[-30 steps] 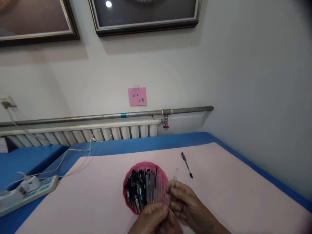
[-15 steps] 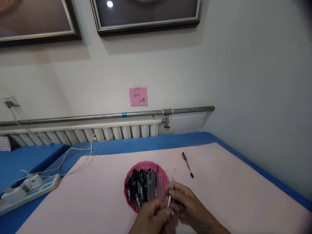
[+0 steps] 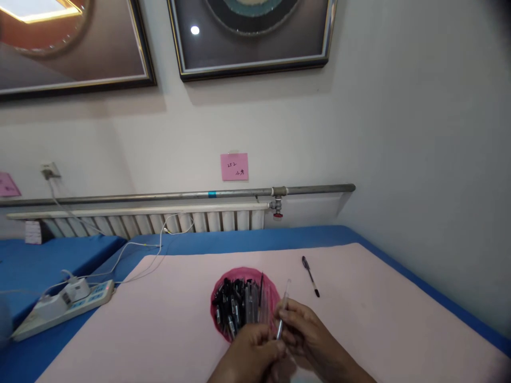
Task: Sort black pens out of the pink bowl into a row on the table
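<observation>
A: Where your two hands meet at the near edge of the tabletop (image 3: pixel 399 319), what is in them?

B: Your right hand (image 3: pixel 309 338) has its fingers closed narrow on a clear pen barrel (image 3: pixel 282 311). It stands nearly upright, tilted slightly right, top end free above your knuckles. Your left hand (image 3: pixel 249 356) is curled against its lower end; what the fingertips pinch there is hidden. Both wrists are cut off by the bottom of the frame.

A: Where does the barrel sit relative to the dish?

B: Just beside the right rim of the pink dish (image 3: pixel 217 295), which lies toward the near edge, about midway along it. Pen parts (image 3: pixel 239 311), black and clear, fill the dish; single pieces run together and cannot be counted.

A: Anything else on the surface?

B: One black pen (image 3: pixel 310 275) lies alone, well apart from the dish, toward the far right corner. On the blue cover at the left edge sits a white power strip (image 3: pixel 64 308) with plugs; its cable ends are hard to trace. The pink note (image 3: pixel 234 166) on the wall bears writing too small to read.
</observation>
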The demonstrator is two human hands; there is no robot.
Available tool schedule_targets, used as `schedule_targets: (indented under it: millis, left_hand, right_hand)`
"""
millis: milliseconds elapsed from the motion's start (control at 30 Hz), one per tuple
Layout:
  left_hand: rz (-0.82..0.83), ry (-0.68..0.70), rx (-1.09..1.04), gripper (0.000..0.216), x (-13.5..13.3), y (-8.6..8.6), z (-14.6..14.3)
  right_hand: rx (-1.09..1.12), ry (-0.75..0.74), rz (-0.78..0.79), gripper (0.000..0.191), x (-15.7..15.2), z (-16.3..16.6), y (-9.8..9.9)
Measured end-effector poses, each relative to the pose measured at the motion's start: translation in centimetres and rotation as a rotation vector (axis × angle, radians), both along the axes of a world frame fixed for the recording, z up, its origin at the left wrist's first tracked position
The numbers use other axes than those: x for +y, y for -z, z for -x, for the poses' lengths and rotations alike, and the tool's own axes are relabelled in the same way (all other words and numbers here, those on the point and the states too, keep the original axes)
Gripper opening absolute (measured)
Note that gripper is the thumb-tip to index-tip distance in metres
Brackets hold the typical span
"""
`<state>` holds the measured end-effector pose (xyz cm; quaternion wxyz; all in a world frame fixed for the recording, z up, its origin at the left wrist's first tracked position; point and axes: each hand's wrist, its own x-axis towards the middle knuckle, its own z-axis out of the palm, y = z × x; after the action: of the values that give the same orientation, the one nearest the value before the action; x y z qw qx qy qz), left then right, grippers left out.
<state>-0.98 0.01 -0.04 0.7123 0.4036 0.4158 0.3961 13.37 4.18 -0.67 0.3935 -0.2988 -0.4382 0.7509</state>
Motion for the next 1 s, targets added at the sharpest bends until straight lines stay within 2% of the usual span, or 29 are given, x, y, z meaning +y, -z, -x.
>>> schedule_targets:
  millis: [200,300,400,533,633,700,767,867,1000]
  left_hand:
    - [0.075,0.143,-0.128,0.045,-0.5,-0.6,0.4]
    - [0.065,0.13,-0.112,0.047,-0.5,-1.1,0.6]
    - [0.0,-0.026,-0.032,0.047,0.0,-1.2,1.8]
    - [-0.107,-0.289,0.185,0.038,1.3,-0.6,4.1]
    - [-0.157,-0.409,0.317,0.031,2.0,-0.1,5.1]
    - [-0.184,-0.463,0.37,0.019,2.2,0.1,5.4]
    - [-0.204,-0.502,0.408,0.008,2.3,0.3,5.5]
    - [-0.235,-0.53,0.446,0.013,2.4,0.6,5.4]
    - [-0.273,-0.499,0.482,0.016,2.4,1.0,5.0]
  right_hand:
    - [0.008,0.077,-0.057,0.016,-0.8,-0.7,-0.7]
    - [-0.037,0.15,-0.11,0.022,-0.3,-1.4,-0.8]
    - [-0.162,0.2,-0.167,0.026,0.2,-1.1,-0.2]
    - [-0.428,0.226,-0.265,0.027,1.0,1.1,0.6]
    - [-0.621,0.243,-0.39,0.026,2.1,2.5,0.6]
    - [-0.73,0.272,-0.477,0.024,2.9,2.5,0.6]
    - [-0.821,0.336,-0.547,0.024,3.5,1.3,0.9]
    - [-0.934,0.494,-0.604,0.024,4.1,-2.0,2.1]
    - [-1.091,0.683,-0.648,0.025,5.5,-6.7,3.8]
